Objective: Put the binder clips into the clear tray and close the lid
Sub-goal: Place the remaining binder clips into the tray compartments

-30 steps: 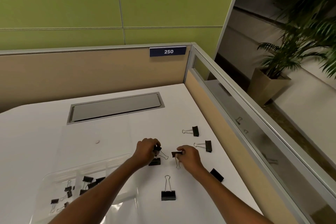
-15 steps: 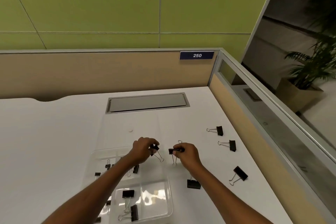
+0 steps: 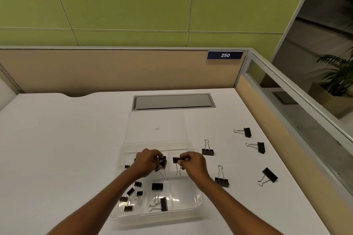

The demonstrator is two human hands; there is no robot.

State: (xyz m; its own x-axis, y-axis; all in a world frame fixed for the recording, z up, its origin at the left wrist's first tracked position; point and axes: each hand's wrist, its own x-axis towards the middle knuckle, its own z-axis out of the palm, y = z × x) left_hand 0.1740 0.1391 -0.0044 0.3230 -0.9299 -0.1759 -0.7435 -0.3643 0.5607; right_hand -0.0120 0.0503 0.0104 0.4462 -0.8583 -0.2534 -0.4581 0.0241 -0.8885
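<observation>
This is an office cubicle. A white worktop (image 3: 66,149) is fenced along its far edge by a low beige partition (image 3: 114,70) with grey metal trim, which carries a blue number plate (image 3: 225,55) reading 250. A grey cable flap (image 3: 172,101) is set into the worktop near that far edge. Along the worktop's right edge runs a glass-panelled screen (image 3: 305,112), with a potted plant (image 3: 338,76) beyond it. Green wall panels (image 3: 133,2) rise behind the worktop. Black binder clips (image 3: 247,132) lie scattered on it.
</observation>
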